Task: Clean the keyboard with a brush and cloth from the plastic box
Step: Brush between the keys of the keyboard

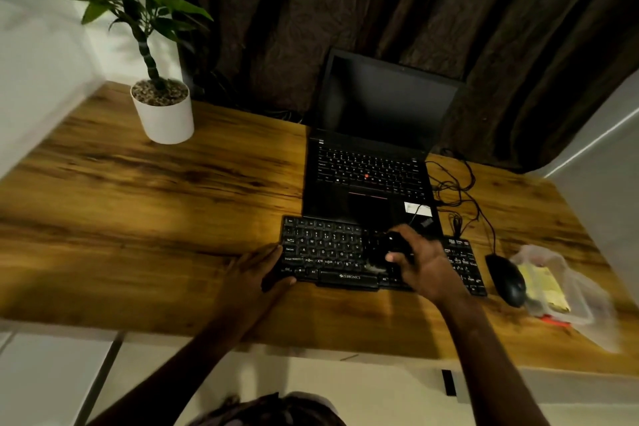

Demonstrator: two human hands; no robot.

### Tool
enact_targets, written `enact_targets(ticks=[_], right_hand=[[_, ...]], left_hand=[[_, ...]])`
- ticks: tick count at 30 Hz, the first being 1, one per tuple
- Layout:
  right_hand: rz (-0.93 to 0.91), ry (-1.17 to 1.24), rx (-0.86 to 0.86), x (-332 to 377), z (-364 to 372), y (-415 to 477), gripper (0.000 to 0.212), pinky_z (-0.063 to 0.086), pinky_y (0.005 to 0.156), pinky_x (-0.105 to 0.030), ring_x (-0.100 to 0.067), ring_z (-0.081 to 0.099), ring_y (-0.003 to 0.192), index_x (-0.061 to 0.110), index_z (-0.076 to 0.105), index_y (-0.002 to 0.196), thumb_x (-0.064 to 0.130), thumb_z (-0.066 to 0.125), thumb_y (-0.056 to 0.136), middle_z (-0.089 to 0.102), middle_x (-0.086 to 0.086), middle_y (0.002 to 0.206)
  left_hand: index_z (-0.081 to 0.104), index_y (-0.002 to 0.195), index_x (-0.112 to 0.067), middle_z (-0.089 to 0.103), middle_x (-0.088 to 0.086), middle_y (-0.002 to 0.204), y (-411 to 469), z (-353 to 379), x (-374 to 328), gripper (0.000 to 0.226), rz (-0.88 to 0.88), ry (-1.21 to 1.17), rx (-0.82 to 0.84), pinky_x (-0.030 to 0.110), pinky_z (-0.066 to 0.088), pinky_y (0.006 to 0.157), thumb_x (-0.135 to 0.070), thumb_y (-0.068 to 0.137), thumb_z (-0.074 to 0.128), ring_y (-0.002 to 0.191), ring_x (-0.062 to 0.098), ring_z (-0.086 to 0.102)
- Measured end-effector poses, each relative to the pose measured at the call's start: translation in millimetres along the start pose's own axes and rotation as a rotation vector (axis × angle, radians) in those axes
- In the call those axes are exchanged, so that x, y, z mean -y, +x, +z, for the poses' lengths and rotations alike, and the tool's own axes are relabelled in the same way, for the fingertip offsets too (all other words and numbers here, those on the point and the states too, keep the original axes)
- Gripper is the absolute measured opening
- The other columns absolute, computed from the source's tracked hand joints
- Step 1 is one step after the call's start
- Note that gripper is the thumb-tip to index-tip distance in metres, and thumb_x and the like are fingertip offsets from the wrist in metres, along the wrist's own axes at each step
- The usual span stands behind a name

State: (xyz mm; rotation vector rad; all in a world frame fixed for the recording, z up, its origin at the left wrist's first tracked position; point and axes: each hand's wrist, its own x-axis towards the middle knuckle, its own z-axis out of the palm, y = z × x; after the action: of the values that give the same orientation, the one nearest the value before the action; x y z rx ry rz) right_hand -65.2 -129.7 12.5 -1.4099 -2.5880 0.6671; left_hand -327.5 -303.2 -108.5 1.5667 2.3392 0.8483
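A black keyboard (325, 252) lies on the wooden desk (138, 218), just in front of the laptop. My left hand (256, 273) grips the keyboard's left front corner. My right hand (420, 263) holds a dark brush (383, 249) over the keys right of centre, with its pale bristles down on the key row above the space bar. The clear plastic box (567, 290) sits at the desk's right end with a yellow cloth (543, 287) inside it.
An open black laptop (366, 169) stands behind the keyboard. A black mouse (506, 278) lies between keyboard and box, with tangled cables (456, 190) behind it. A potted plant (162, 111) is at the back left. Dark curtains hang behind the desk.
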Motion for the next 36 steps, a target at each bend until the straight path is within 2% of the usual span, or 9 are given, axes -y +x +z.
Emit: enact_targets(ticks=[7,10,14,18,22,25,29,31,36], right_hand=[[-0.095,-0.026,0.031,50.6,20.9,13.8,0.041,0.047,0.088,-0.036,-0.019,0.046,0.106,0.035,0.045,0.135,0.030,0.058,0.096,0.051,0.001,0.102],[-0.091,0.093,0.063,64.7,24.4,13.5,0.039,0.053,0.089,-0.044,-0.022,0.052,0.107,0.044,0.047,0.128,0.039,0.059,0.092,0.058,0.003,0.105],[-0.078,0.117,0.071,41.2,18.8,12.1,0.041,0.059,0.079,-0.048,-0.027,0.059,0.101,0.052,0.045,0.123,0.058,0.053,0.083,0.062,0.000,0.108],[-0.021,0.052,0.040,21.3,4.8,4.5,0.041,0.059,0.076,-0.048,-0.028,0.059,0.096,0.053,0.043,0.125,0.053,0.059,0.087,0.059,-0.009,0.109],[-0.050,0.001,0.026,37.1,12.4,5.2,0.045,0.049,0.091,-0.041,-0.024,0.046,0.108,0.039,0.044,0.136,0.037,0.060,0.094,0.054,-0.008,0.114],[-0.129,-0.015,0.038,62.2,28.4,9.7,0.043,0.043,0.081,-0.031,-0.016,0.045,0.097,0.038,0.044,0.135,0.033,0.059,0.096,0.059,-0.008,0.109],[-0.141,0.061,0.087,79.6,38.9,14.5,0.038,0.053,0.084,-0.038,-0.023,0.054,0.100,0.047,0.042,0.127,0.043,0.057,0.093,0.061,-0.007,0.104],[-0.126,0.089,0.086,71.0,34.6,14.3,0.039,0.057,0.079,-0.044,-0.027,0.060,0.096,0.048,0.043,0.125,0.049,0.055,0.089,0.063,-0.004,0.100],[-0.093,0.068,0.034,44.2,18.2,3.9,0.038,0.059,0.073,-0.045,-0.025,0.063,0.086,0.046,0.046,0.124,0.048,0.057,0.088,0.065,-0.001,0.096]], left_hand=[[0.051,0.142,-0.032,0.050,-0.010,0.147,0.4,4.1,4.7,0.087,-0.018,0.004,0.039,0.048,0.030,0.109,-0.086,0.081,0.022,0.129,0.022,0.048],[0.049,0.144,-0.032,0.048,-0.010,0.149,-0.7,1.6,3.0,0.086,-0.018,-0.015,0.037,0.045,0.026,0.111,-0.085,0.080,0.026,0.132,0.021,0.044],[0.050,0.144,-0.032,0.049,-0.010,0.148,-1.3,-0.9,0.0,0.090,-0.007,-0.011,0.027,0.038,0.019,0.110,-0.088,0.080,0.019,0.131,0.021,0.045],[0.057,0.138,-0.029,0.057,-0.007,0.141,-2.0,0.5,-0.5,0.089,-0.008,-0.019,-0.006,0.041,0.027,0.105,-0.087,0.082,0.020,0.124,0.025,0.052],[0.059,0.136,-0.029,0.059,-0.007,0.139,-0.7,2.8,0.8,0.087,-0.014,-0.015,-0.002,0.047,0.036,0.102,-0.086,0.083,0.021,0.121,0.024,0.052],[0.062,0.132,-0.028,0.062,-0.006,0.135,-1.0,4.0,1.1,0.084,-0.001,-0.006,-0.036,0.046,0.039,0.099,-0.084,0.085,0.022,0.117,0.019,0.050],[0.057,0.137,-0.030,0.058,-0.007,0.139,-2.2,2.7,0.1,0.086,-0.005,-0.021,-0.023,0.047,0.035,0.103,-0.086,0.083,0.020,0.123,0.020,0.048],[0.057,0.137,-0.030,0.058,-0.006,0.139,-1.9,2.1,0.1,0.086,0.003,-0.018,-0.027,0.047,0.035,0.103,-0.086,0.083,0.020,0.123,0.022,0.050],[0.059,0.136,-0.028,0.061,-0.003,0.137,-1.8,3.3,0.6,0.080,0.004,0.005,-0.037,0.051,0.038,0.102,-0.081,0.086,0.027,0.123,0.023,0.050]])
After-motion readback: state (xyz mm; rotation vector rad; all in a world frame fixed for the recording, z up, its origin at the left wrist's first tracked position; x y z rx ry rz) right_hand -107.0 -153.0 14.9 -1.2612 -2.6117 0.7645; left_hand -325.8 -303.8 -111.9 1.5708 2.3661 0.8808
